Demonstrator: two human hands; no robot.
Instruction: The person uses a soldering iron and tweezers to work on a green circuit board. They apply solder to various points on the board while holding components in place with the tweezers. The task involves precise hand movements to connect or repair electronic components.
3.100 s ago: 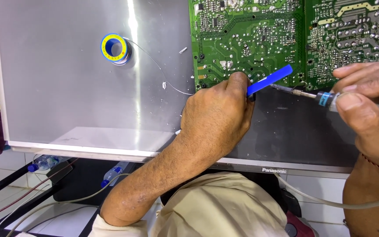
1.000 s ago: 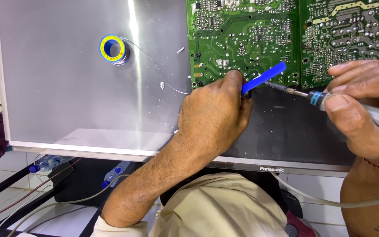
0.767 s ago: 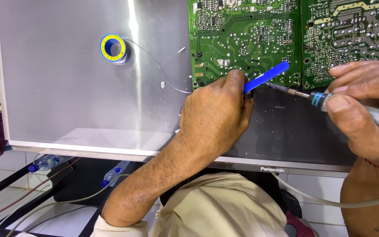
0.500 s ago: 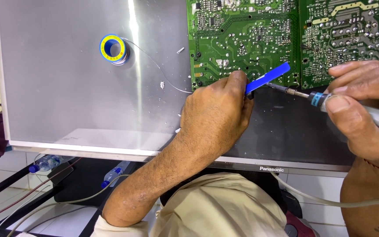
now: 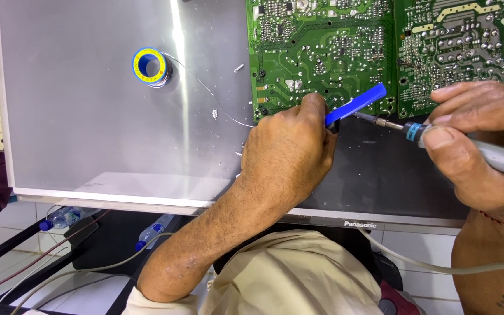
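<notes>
Step in hand: soldering work on the underside of a green circuit board; this looks like the middle of one joint, not the start or end.
Left hand: fingers closed around a blue tool, its flat blue end slanting up over the lower edge of the board.
Right hand: fingers pinched around a grey soldering iron, thumb pressed near its blue collar; the thin metal tip points left and sits just beside the blue tool, at the board's lower edge.
Next move, as I judge it: a steady tip on one small joint, with both tools kept close and no slip onto neighbouring joints.
Second board: green, just right of the first.
Metal panel: silver, wide, carrying both boards on the surface.
Solder spool: round, yellow rim with a blue ring, resting on the panel well left of the hands; thin wire trails from it toward the board.
Label strip: small white lettering on the dark lower frame.
Bottles: two clear plastic ones with blue caps, lying below the panel.
</notes>
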